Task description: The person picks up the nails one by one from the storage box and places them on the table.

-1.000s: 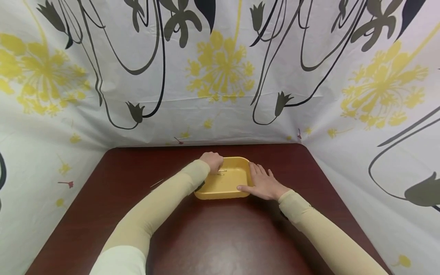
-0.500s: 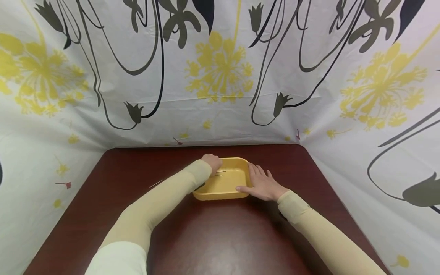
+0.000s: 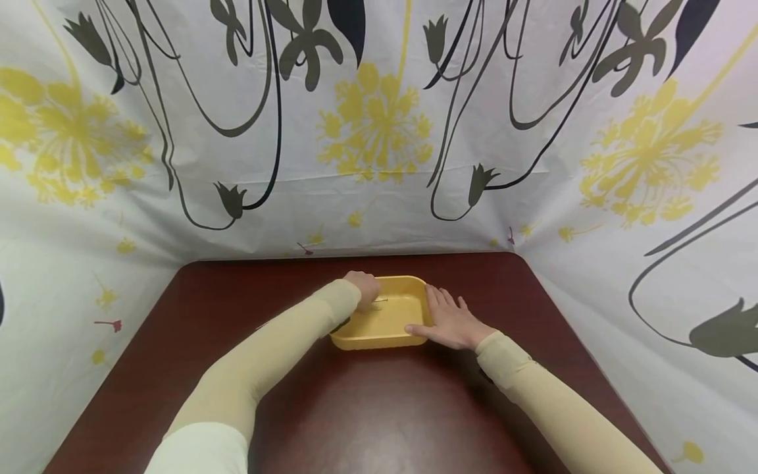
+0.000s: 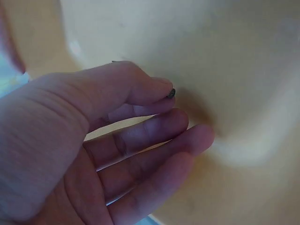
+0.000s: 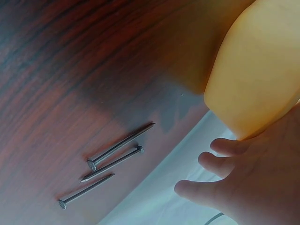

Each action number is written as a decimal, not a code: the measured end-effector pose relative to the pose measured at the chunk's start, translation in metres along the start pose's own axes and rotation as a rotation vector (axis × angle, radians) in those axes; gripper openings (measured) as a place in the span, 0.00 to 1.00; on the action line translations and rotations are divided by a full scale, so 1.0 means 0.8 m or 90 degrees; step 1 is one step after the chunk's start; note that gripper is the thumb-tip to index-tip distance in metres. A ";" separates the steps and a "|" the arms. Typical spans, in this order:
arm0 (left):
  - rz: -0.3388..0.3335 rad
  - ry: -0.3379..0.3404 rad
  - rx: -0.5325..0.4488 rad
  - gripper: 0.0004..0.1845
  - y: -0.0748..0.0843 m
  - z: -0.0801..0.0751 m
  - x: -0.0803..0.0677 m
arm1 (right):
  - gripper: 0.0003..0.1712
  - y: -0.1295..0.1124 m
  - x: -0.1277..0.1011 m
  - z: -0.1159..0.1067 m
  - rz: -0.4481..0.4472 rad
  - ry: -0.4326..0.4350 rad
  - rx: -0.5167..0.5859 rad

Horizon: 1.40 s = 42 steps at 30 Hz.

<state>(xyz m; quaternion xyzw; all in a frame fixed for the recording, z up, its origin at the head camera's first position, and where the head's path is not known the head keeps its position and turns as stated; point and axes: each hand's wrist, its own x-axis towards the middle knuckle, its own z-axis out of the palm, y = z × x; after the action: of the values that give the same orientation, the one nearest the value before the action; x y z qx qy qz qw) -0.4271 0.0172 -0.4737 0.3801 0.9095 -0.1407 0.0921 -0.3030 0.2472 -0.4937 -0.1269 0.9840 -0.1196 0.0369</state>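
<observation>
On the dark red table (image 3: pixel 379 408), ringed by the flowered white curtain (image 3: pixel 379 131), you are keeping a yellow tray (image 3: pixel 387 319) between your two hands. From the head view, your right hand (image 3: pixel 451 321) is lying flat with fingers straight and spread against the tray's right rim, and your left hand (image 3: pixel 366 288) is reaching over the left rim into the tray, its sleeve hiding the near-left corner. A thin nail (image 3: pixel 379 301) is showing on the tray floor just beside that hand.

Your left wrist camera is giving what the head view cannot: the thumb and forefinger are pinching a small dark nail head (image 4: pixel 171 93), the other fingers (image 4: pixel 154 133) lying loosely extended beneath (the shank is hidden, so how much of the nail you are gripping cannot be told).

Your right wrist camera is showing the tray's outer wall (image 5: pixel 255 75) beside your fingertips (image 5: pixel 220 145), and three loose nails (image 5: pixel 110 166) lying close together on the tabletop, apart from the tray and too small to make out from the head view.
</observation>
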 end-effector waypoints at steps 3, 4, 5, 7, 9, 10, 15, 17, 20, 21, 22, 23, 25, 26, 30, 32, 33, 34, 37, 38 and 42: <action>0.006 0.002 -0.024 0.20 -0.007 -0.007 -0.008 | 0.74 -0.001 -0.001 -0.001 -0.004 0.003 0.001; 0.010 0.004 -0.031 0.21 -0.010 -0.010 -0.010 | 0.74 -0.001 -0.001 -0.002 -0.004 0.005 0.002; 0.013 0.004 -0.041 0.21 -0.011 -0.013 -0.013 | 0.74 -0.001 -0.001 -0.002 -0.006 0.008 0.003; 0.017 0.002 -0.062 0.23 -0.013 -0.021 -0.019 | 0.73 0.000 -0.002 -0.002 -0.008 0.014 0.007; 0.017 -0.001 -0.084 0.24 -0.013 -0.029 -0.025 | 0.73 0.001 -0.001 -0.002 -0.004 0.015 0.006; 0.013 -0.003 -0.091 0.25 -0.013 -0.032 -0.028 | 0.73 0.001 -0.001 -0.002 -0.004 0.014 0.006; -0.001 0.001 -0.107 0.25 -0.014 -0.039 -0.039 | 0.74 0.002 -0.001 -0.001 -0.006 0.013 0.008; 0.003 0.006 -0.107 0.24 -0.015 -0.038 -0.042 | 0.74 0.001 -0.001 0.000 -0.009 0.014 0.011; 0.013 0.019 -0.111 0.23 -0.017 -0.037 -0.047 | 0.73 0.000 -0.001 0.000 -0.010 0.015 0.015; 0.015 0.023 -0.109 0.23 -0.017 -0.037 -0.049 | 0.73 0.000 -0.002 0.001 -0.011 0.015 0.015; 0.017 0.027 -0.108 0.22 -0.018 -0.037 -0.051 | 0.73 0.000 -0.002 0.001 -0.010 0.015 0.013; 0.019 0.032 -0.111 0.22 -0.018 -0.038 -0.054 | 0.73 0.000 -0.002 0.001 -0.010 0.017 0.012; 0.020 0.038 -0.113 0.21 -0.018 -0.040 -0.059 | 0.72 0.001 -0.002 0.002 -0.012 0.023 0.004; 0.019 0.040 -0.114 0.20 -0.018 -0.041 -0.062 | 0.72 0.001 -0.002 0.003 -0.015 0.029 -0.001; 0.014 0.047 -0.117 0.18 -0.017 -0.047 -0.074 | 0.73 0.003 -0.003 0.005 -0.026 0.055 -0.021; 0.012 0.050 -0.114 0.18 -0.018 -0.047 -0.080 | 0.72 0.003 -0.003 0.006 -0.027 0.059 -0.029; 0.012 0.053 -0.112 0.18 -0.019 -0.047 -0.082 | 0.72 0.004 -0.003 0.006 -0.027 0.061 -0.032; 0.012 0.056 -0.111 0.18 -0.020 -0.047 -0.085 | 0.72 0.004 -0.004 0.006 -0.028 0.061 -0.034; 0.015 0.066 -0.117 0.18 -0.026 -0.047 -0.093 | 0.72 0.004 -0.004 0.007 -0.027 0.061 -0.038; 0.016 0.071 -0.119 0.17 -0.028 -0.047 -0.096 | 0.72 0.004 -0.004 0.007 -0.027 0.062 -0.038; 0.011 0.079 -0.128 0.15 -0.036 -0.046 -0.109 | 0.71 0.003 -0.004 0.008 -0.028 0.066 -0.034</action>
<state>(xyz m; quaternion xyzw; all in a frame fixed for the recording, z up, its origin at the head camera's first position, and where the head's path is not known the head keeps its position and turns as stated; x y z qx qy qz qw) -0.3898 -0.0483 -0.4095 0.3845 0.9198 -0.0238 0.0745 -0.2999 0.2492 -0.5004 -0.1431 0.9843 -0.1008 -0.0201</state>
